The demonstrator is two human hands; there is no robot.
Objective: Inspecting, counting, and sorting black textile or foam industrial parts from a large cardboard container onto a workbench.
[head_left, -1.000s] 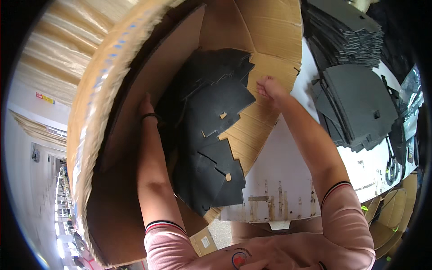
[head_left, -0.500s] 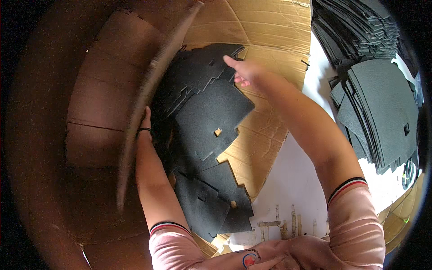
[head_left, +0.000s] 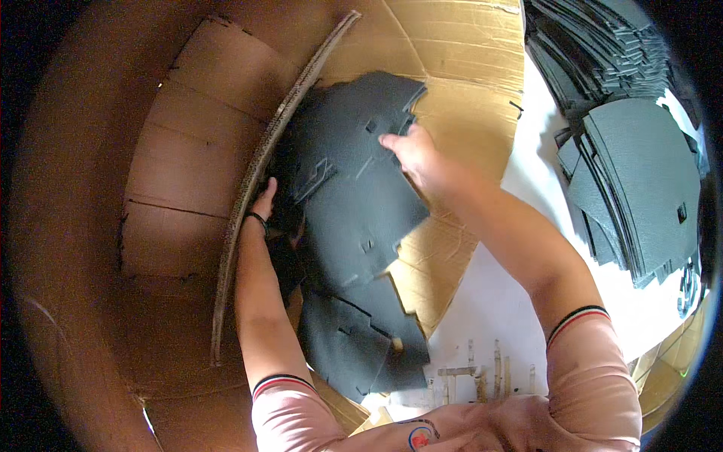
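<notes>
Your right hand (head_left: 413,154): fingers curled on top edge of dark grey die-cut foam sheet (head_left: 354,188), pinching it; half a second ago it reached higher, near sheet's far corner, so hand has drawn back toward you. Your left hand (head_left: 263,202): thumb and fingers clamp brown corrugated cardboard flap (head_left: 260,169), same spot as before; flap now stands more edge-on. Big brown cardboard box (head_left: 188,188) left of left hand holds overlapping foam sheets. Right of right hand, on white worktop (head_left: 520,188): stacked grey foam sheets (head_left: 640,173).
</notes>
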